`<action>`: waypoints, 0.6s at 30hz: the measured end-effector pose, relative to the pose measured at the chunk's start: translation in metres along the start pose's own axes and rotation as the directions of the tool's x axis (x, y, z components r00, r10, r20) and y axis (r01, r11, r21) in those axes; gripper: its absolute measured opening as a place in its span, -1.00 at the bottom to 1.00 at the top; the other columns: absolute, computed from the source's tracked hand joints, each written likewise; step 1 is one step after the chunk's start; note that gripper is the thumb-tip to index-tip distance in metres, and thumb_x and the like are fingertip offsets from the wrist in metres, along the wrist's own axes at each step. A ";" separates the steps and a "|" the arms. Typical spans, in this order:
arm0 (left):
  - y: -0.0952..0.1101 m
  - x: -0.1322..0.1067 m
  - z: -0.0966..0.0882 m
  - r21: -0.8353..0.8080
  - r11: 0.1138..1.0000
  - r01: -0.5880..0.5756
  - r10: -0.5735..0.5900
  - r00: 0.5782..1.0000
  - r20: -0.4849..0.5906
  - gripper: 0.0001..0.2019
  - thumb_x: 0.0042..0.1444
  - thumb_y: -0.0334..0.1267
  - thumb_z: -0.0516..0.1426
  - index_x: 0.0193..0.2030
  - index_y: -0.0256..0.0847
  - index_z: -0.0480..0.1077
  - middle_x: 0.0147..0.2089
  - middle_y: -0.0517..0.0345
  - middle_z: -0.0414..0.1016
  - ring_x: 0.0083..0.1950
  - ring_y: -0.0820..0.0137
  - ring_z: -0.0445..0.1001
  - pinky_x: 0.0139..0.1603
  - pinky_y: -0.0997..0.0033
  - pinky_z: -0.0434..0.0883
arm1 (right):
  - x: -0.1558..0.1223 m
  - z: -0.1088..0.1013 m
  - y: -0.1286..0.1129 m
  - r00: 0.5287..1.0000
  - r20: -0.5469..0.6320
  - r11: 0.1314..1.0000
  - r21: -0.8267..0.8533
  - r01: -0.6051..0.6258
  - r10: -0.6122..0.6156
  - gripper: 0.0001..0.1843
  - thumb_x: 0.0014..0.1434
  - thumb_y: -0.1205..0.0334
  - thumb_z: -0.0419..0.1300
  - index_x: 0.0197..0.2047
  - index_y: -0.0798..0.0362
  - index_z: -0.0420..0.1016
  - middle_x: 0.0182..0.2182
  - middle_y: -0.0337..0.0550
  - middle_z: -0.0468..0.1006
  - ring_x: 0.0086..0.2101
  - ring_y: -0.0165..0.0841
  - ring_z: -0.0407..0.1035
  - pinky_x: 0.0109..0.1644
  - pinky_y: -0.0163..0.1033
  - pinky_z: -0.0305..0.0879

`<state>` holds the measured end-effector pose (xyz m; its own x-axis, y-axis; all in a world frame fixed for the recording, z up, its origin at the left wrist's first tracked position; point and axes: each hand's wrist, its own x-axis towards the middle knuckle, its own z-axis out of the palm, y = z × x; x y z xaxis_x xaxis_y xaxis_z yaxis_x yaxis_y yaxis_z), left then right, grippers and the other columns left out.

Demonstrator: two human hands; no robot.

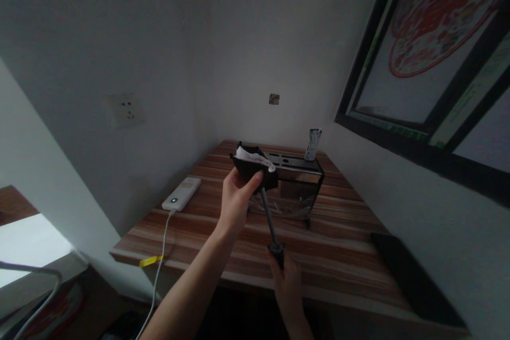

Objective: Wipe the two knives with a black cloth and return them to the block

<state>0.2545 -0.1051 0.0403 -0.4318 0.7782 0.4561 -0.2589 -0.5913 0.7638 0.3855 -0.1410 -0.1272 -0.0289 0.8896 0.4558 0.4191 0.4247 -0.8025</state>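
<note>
Left forearm (pixel 191 281) nearest, its left hand (pixel 234 199) pinching a black holder (pixel 247 170) topped with white tissue-like material (pixel 253 157), just before the slotted rack (pixel 297 162); nearer than that rack, the right hand (pixel 290 279) wraps its fingers round a black-handled rod (pixel 269 218). A loosened pinch could let the rod skid; its tip's hidden, right fingertips murky.

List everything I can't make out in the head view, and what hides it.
In the head view:
- Tip of the rod-like tool: hidden by the black piece.
- Most of the left hand's fingers: behind that piece.
- Lower part of the tool's handle: covered by the right hand.
- Lower end of the white cable: cut off by the bottom edge.
- Markings on the white device: too small.
</note>
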 end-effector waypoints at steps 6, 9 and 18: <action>-0.017 -0.023 -0.001 0.107 0.986 0.128 -0.133 0.990 0.041 -0.66 -0.17 -0.15 0.30 -0.27 -0.32 0.46 -0.27 0.04 0.57 -0.23 0.31 0.51 -0.20 0.43 0.40 | 0.000 -0.001 0.002 1.000 0.001 0.999 0.034 -0.022 0.022 -0.56 0.17 -0.10 0.02 -0.29 0.08 0.55 -0.37 -0.01 0.62 -0.34 -0.19 0.52 -0.31 -0.25 0.38; -0.024 -0.037 -0.003 0.152 0.974 0.168 -0.179 0.982 0.062 -0.68 -0.17 -0.15 0.29 -0.28 -0.31 0.46 -0.26 0.04 0.57 -0.21 0.30 0.51 -0.22 0.45 0.40 | 0.000 -0.002 0.000 0.999 0.022 0.998 0.057 -0.036 0.035 -0.59 0.17 -0.06 0.03 -0.28 0.08 0.54 -0.40 -0.04 0.62 -0.37 -0.21 0.51 -0.30 -0.26 0.37; -0.042 -0.066 -0.016 0.253 0.941 0.225 -0.255 0.963 0.092 -0.71 -0.13 -0.20 0.27 -0.27 -0.32 0.45 -0.25 0.01 0.56 -0.21 0.29 0.50 -0.21 0.43 0.41 | 0.000 -0.003 -0.001 0.999 0.024 0.998 0.050 -0.037 0.036 -0.63 0.19 0.00 0.02 -0.30 0.10 0.50 -0.45 -0.07 0.59 -0.41 -0.24 0.49 -0.38 -0.30 0.32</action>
<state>0.2798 -0.1351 -0.0293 -0.2704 0.9192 0.2862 -0.1218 -0.3276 0.9369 0.3877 -0.1424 -0.1255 -0.0359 0.9080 0.4175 0.3741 0.3996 -0.8369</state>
